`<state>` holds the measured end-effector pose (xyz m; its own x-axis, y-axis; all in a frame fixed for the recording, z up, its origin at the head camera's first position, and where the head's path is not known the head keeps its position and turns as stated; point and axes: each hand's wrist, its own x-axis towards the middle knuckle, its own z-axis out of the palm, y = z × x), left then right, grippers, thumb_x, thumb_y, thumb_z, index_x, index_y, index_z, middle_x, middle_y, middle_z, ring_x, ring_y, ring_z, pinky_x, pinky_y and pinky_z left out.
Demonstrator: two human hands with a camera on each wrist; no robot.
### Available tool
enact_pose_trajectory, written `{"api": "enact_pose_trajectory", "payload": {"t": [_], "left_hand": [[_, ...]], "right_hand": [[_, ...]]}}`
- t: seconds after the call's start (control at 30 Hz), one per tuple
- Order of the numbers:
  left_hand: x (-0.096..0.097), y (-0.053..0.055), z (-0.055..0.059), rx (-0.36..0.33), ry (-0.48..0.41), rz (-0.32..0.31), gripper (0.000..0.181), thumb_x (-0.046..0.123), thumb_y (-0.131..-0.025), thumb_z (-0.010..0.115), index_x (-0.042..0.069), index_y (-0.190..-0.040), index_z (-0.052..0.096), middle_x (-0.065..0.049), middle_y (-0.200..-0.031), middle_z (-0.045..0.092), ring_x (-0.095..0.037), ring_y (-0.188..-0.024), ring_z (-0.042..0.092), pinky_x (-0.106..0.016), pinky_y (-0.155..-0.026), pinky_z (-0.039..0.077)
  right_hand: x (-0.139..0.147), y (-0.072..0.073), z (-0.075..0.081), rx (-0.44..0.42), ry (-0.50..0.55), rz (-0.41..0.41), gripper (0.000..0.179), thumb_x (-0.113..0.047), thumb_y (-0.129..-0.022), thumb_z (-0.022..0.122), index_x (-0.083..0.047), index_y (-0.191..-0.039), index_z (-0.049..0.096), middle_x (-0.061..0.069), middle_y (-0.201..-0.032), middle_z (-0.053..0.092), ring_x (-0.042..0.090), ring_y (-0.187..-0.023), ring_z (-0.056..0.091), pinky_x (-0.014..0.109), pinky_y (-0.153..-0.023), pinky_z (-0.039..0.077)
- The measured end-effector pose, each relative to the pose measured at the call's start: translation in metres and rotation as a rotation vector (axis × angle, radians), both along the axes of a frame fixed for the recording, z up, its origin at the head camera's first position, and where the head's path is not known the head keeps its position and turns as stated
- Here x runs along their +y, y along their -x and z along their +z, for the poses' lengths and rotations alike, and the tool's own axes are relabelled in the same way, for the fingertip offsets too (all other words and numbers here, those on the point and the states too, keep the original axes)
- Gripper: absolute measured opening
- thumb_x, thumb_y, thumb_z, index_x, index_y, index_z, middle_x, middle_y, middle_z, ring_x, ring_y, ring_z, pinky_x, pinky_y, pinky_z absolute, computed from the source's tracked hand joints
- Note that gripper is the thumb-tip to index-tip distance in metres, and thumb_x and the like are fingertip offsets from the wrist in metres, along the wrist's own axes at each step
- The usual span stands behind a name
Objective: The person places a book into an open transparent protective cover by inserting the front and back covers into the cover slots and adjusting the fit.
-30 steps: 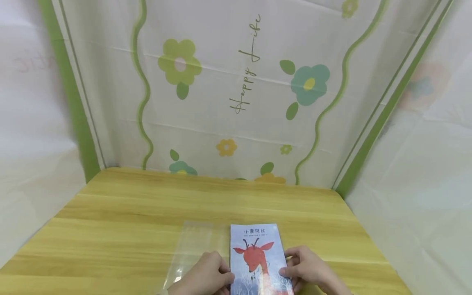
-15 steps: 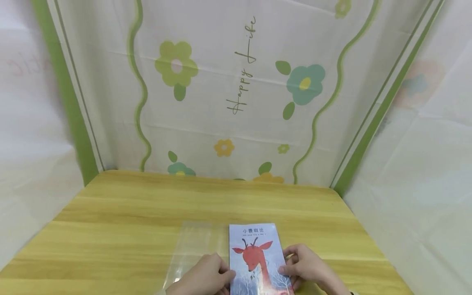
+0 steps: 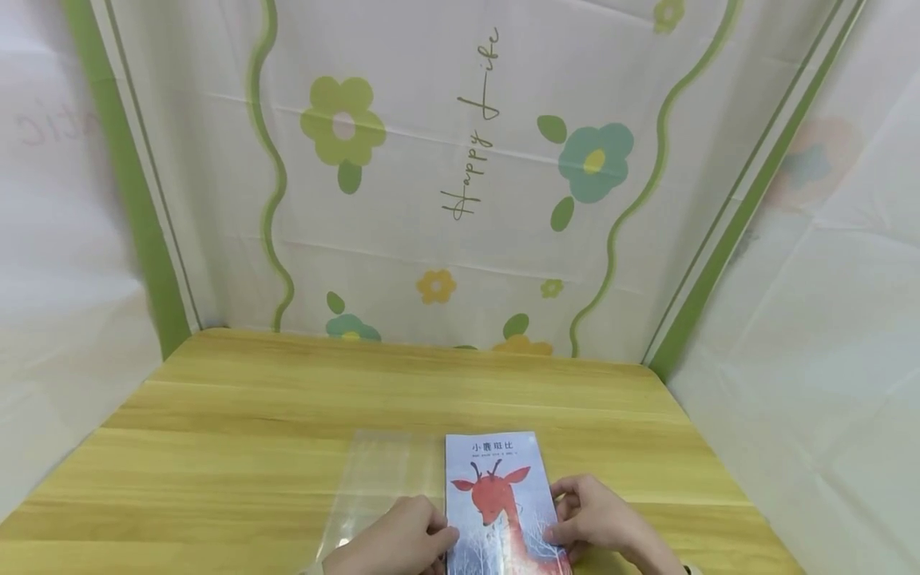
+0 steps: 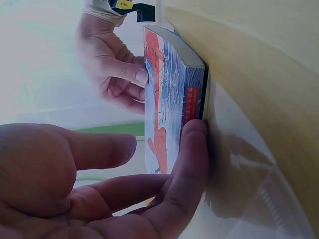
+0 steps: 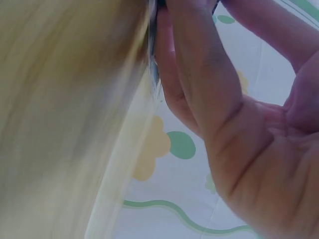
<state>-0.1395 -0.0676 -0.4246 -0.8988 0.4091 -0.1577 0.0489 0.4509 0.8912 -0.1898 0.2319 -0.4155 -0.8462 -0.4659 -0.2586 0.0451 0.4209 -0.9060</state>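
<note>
A thick book [image 3: 496, 495] with a red deer on a pale blue cover lies face up at the table's front. My left hand [image 3: 406, 531] grips its left side, thumb at the cover's edge. In the left wrist view, a fingertip [image 4: 195, 130] presses the book's spine, near a red label. From the other side my right hand [image 3: 592, 515] holds the right edge, with the thumb on the cover. A clear plastic sleeve [image 3: 381, 467] lies flat at the book's left. The right wrist view shows mostly my curled right fingers [image 5: 204, 64]; the book is nearly hidden there.
The wood-grain table [image 3: 402, 383] reaches back to a white curtain [image 3: 431, 176] printed with flowers and lettering. More white cloth [image 3: 812, 343] hangs along the right side, and a similar sheet [image 3: 65, 303] along the left.
Both hands keep their hold on the book, which stays almost in place. The whole view has shifted slightly with the head.
</note>
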Motion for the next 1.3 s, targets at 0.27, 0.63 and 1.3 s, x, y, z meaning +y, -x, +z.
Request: {"api": "enact_pose_trajectory", "payload": {"t": [0.27, 0.63, 1.3], "left_hand": [[0.0010, -0.0013, -0.0010, -0.061, 0.021, -0.016, 0.034, 0.019, -0.097, 0.060, 0.009, -0.064, 0.062, 0.001, -0.053, 0.049, -0.012, -0.049, 0.045, -0.022, -0.048, 0.033], [-0.0003, -0.0029, -0.0008, 0.014, 0.043, -0.055, 0.033, 0.019, -0.096, 0.061, 0.010, -0.064, 0.060, 0.001, -0.054, 0.052, -0.011, -0.049, 0.048, -0.023, -0.050, 0.038], [0.0006, -0.0066, -0.0008, 0.072, 0.047, -0.058, 0.036, 0.021, -0.095, 0.062, 0.010, -0.061, 0.056, 0.003, -0.051, 0.047, -0.010, -0.047, 0.045, -0.023, -0.050, 0.036]], "right_hand": [[-0.0005, -0.0021, -0.0019, 0.010, -0.018, -0.023, 0.042, 0.004, -0.077, 0.081, 0.013, -0.109, 0.056, 0.014, -0.078, 0.060, 0.023, -0.062, 0.064, 0.040, -0.053, 0.058], [-0.0008, -0.0026, -0.0030, 0.088, -0.083, -0.016, 0.041, 0.003, -0.075, 0.082, 0.014, -0.110, 0.063, 0.011, -0.073, 0.061, 0.021, -0.059, 0.062, 0.038, -0.050, 0.056], [0.0013, 0.0030, -0.0011, 0.280, -0.240, 0.063, 0.025, -0.007, -0.073, 0.085, 0.002, -0.095, 0.076, 0.002, -0.067, 0.065, 0.012, -0.057, 0.053, 0.025, -0.049, 0.046]]}}
